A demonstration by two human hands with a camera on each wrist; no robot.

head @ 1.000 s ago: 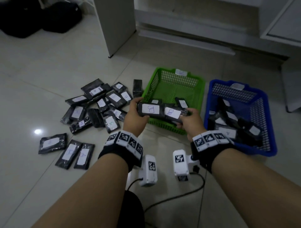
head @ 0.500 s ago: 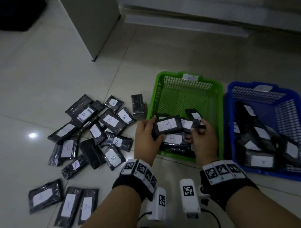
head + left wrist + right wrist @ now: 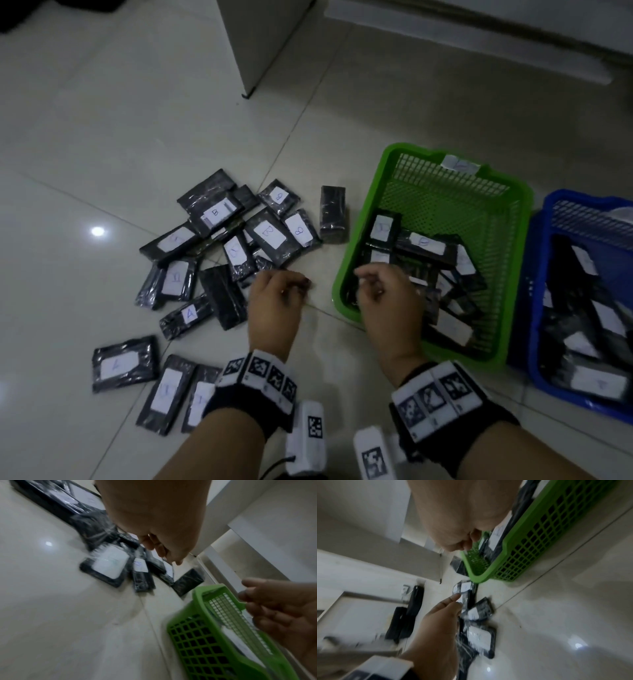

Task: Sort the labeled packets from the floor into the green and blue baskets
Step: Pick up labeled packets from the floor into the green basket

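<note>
Green basket [image 3: 356, 246] loaded, both hands empty, fingers loosely curled.
Risk: left hand [image 3: 274, 301] grabs wrong-letter packets [image 3: 236, 240]; labels upside-down/overlapped → missort.

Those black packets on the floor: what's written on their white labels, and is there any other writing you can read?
"B": label of the packet at the back of the pile.
"B": label of a packet in the middle of the pile.
"A": label of a packet at the pile's near side.
Other packet labels, the green basket's tag and the wrist-band codes: too blurred to read.
</note>
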